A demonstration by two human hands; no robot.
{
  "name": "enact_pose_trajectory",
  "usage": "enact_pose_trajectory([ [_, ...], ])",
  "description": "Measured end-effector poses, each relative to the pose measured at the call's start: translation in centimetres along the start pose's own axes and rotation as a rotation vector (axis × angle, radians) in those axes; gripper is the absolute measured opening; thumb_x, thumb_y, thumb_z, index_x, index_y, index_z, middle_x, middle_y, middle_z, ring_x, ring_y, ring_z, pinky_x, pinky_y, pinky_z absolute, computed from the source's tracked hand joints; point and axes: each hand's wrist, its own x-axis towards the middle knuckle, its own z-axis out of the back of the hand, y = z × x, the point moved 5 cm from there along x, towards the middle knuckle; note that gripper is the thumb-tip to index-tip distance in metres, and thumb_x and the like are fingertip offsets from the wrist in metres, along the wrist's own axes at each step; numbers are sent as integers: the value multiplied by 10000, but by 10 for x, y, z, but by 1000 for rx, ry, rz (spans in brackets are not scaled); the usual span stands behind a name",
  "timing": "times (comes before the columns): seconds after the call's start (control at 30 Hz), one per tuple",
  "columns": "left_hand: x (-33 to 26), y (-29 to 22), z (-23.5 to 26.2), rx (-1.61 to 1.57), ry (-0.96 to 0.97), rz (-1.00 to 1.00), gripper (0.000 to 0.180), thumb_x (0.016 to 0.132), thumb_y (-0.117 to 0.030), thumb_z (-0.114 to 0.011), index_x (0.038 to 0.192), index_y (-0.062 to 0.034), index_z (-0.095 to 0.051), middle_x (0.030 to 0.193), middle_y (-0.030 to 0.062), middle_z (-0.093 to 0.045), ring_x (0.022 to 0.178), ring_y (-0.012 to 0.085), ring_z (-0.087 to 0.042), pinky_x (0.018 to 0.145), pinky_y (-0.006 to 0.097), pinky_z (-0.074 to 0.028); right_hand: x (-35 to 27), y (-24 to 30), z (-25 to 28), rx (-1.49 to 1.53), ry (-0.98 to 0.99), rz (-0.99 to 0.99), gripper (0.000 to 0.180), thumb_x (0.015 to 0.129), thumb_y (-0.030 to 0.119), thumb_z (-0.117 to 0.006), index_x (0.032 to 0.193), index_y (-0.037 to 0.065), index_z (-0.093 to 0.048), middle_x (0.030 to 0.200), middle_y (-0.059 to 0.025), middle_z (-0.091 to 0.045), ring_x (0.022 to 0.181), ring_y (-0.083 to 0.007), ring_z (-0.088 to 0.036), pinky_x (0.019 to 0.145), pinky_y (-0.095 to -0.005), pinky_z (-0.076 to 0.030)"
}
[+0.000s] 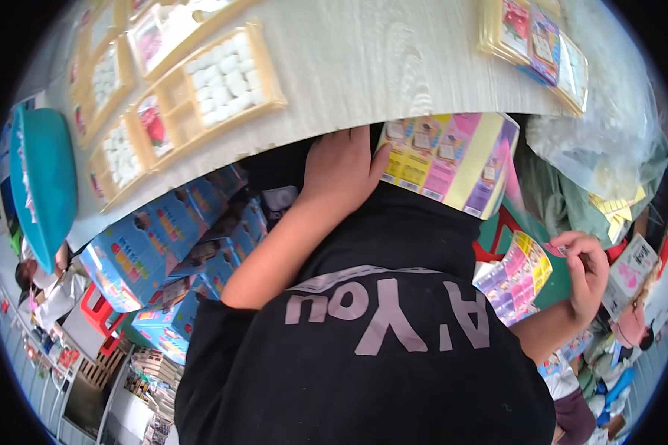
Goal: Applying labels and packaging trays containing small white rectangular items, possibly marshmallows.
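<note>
head view: left hand (pixel 341 167) fingers clamped on a colourful card sheet (pixel 449 159) at the table (pixel 364 59) edge; right hand (pixel 588 267) pinches another sheet (pixel 518 276); blue boxes (pixel 171 252) beside, trays (pixel 223 85) above.

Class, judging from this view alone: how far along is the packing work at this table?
Done: several trays on the table hold white pieces and a card. In hand: left hand grips a colourful flat carton; right hand pinches another printed sheet. Left: blue boxes stacked below.
</note>
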Motion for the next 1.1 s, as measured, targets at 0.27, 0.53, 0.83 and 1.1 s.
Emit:
enact_pose_trajectory([
  [0.27,-73,-14,195,99,-799,-391,230,759,-174,-666,977,-103,-679,829,56,-655,797,226,-660,666,350,-510,20,24,-4,121,-35,370,196,903,199,-633,869,39,-524,980,-227,-657,876,-255,-611,794,-343,-469],
  [0.53,-34,18,209,588,-432,-52,322,787,-254,-690,1091,-150,-682,1185,55,-618,1228,288,-536,1096,461,-297,48,35,-26,189,-6,461,206,920,220,-648,871,59,-530,968,-206,-660,860,-246,-608,758,-336,-470],
  [0.83,-12,-31,174,424,-356,-240,506,703,-274,-766,1197,-182,-703,1001,48,-568,953,263,-548,934,427,-370,71,48,-52,297,-146,584,236,927,254,-671,899,62,-538,979,-208,-656,868,-246,-610,780,-331,-481],
  [1.1,1,-41,174,203,-451,-344,491,808,-299,-708,1228,-56,-639,1041,98,-592,970,274,-558,924,395,-393,106,106,-88,524,-128,848,218,946,264,-679,916,110,-528,1037,-202,-633,883,-240,-598,789,-342,-492],
])
